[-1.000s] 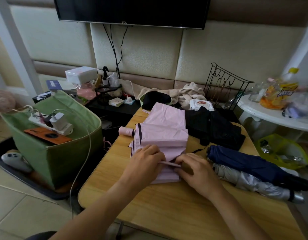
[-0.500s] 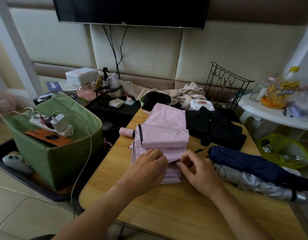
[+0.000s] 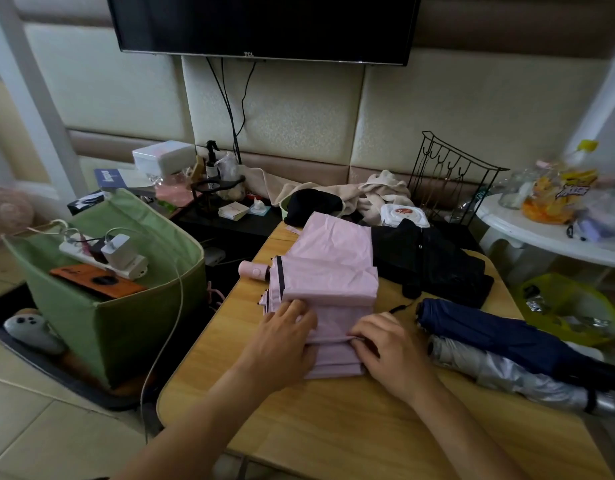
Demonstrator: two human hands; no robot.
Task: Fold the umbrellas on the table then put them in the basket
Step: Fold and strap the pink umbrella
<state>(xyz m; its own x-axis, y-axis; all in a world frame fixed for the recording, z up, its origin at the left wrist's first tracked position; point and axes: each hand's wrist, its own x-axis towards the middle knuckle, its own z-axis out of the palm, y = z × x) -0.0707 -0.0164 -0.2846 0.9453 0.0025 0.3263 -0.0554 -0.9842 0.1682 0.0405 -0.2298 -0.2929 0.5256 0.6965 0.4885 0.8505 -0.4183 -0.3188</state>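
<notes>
Umbrellas lie on the wooden table (image 3: 333, 427), right of the green basket (image 3: 132, 327). Left hand (image 3: 285, 344) presses flat on the pink umbrella (image 3: 330, 282); right hand (image 3: 389, 348) pinches its folds. Black umbrella (image 3: 434, 265), navy umbrella (image 3: 500, 334) and silver umbrella (image 3: 500, 372) lie farther right.

Little readable lettering in view
The television (image 3: 264, 26) on the wall bears "TCL" on its lower bezel; print on the blue book (image 3: 109, 178), the orange snack bag (image 3: 558, 199) and the wipes pack (image 3: 403, 214) is too blurred to read
</notes>
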